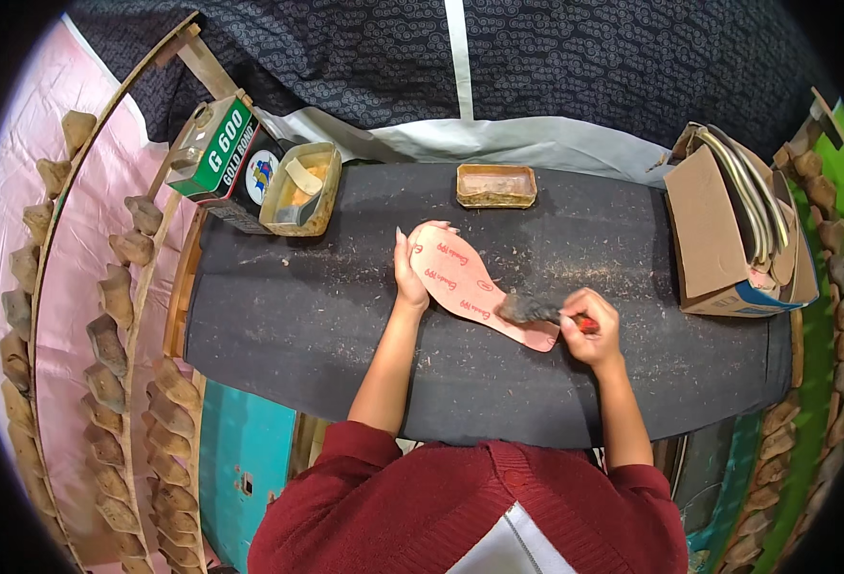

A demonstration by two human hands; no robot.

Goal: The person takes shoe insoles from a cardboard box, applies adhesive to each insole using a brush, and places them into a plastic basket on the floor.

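A pink shoe insole (462, 279) with red print lies tilted across the middle of the dark work table, its wide end up and to the left. Along that wide end, my left hand (410, 273) grips the edge, fingers partly hidden beneath it. My right hand (589, 330) is closed around the red handle of a brush (532, 309). Its dark bristles, somewhat blurred, rest over the narrow end of the insole; whether they press on it I cannot tell.
A green and black metal can (213, 163) stands at the far left beside a glue-stained tub (304, 191). A shallow yellowish tray (496, 186) sits at the back. On the right is a cardboard box (718, 220) of curved sheets. Racks of shoe lasts (106, 340) flank both sides.
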